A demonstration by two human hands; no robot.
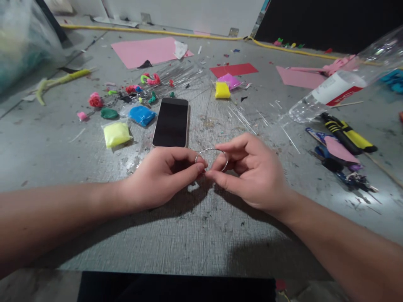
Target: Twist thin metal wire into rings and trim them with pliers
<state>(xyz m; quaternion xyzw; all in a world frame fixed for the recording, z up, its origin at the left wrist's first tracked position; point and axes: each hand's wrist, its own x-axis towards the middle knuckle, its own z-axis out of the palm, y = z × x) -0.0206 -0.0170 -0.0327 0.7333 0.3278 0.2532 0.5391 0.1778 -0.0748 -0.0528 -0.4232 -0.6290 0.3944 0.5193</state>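
Between my hands is a thin, silvery wire [210, 149] bent into a rounded loop. My left hand [168, 172] pinches the loop's left side between thumb and forefinger. On the other side, my right hand [252, 170] has its thumb and fingertips closed on the wire, the fingers curled around the loop's right part. Both hands are just above the grey table [189, 243], and the two thumb tips nearly meet. A dark-screened phone [171, 122] lies just beyond my left hand. The wire's ends are hidden by my fingers.
Packets of yellow clay [116, 134] and blue clay [142, 115] lie left of the phone. Beyond are a yellow packet [222, 90] and pink paper [143, 50]. A tilted plastic bottle [336, 94] and yellow-black pliers [349, 132] occupy the right.
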